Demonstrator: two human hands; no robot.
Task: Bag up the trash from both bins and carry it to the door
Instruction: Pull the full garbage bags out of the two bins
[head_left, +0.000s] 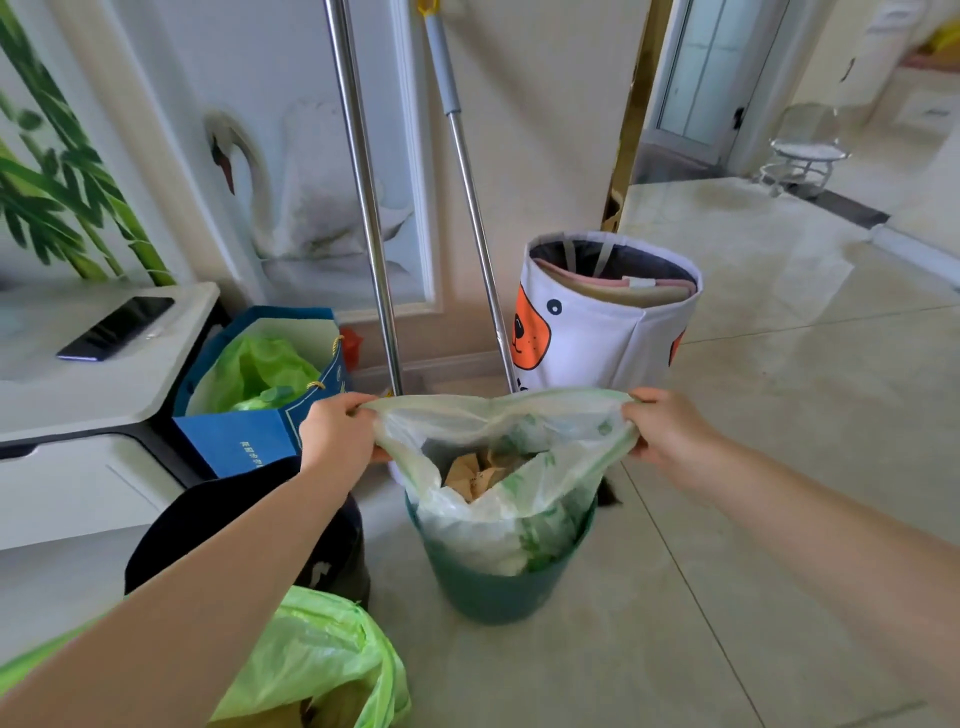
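A teal plastic bin (493, 587) stands on the tiled floor in the middle. A pale green translucent trash bag (519, 467) lines it and rises above its rim, with brown paper scraps and other waste inside. My left hand (337, 431) grips the bag's left edge and my right hand (665, 426) grips its right edge, stretching the mouth wide. A black bin (332, 561) sits at lower left, partly hidden behind my left forearm. A bright green filled bag (317, 660) lies at the bottom edge.
A blue paper gift bag (244, 441) holding green plastic stands by a white cabinet (78, 488) with a phone (117, 327) on top. Two metal poles (374, 234) lean on the wall. A white fabric basket (608, 317) stands behind the bin. A doorway (727, 130) opens at the right.
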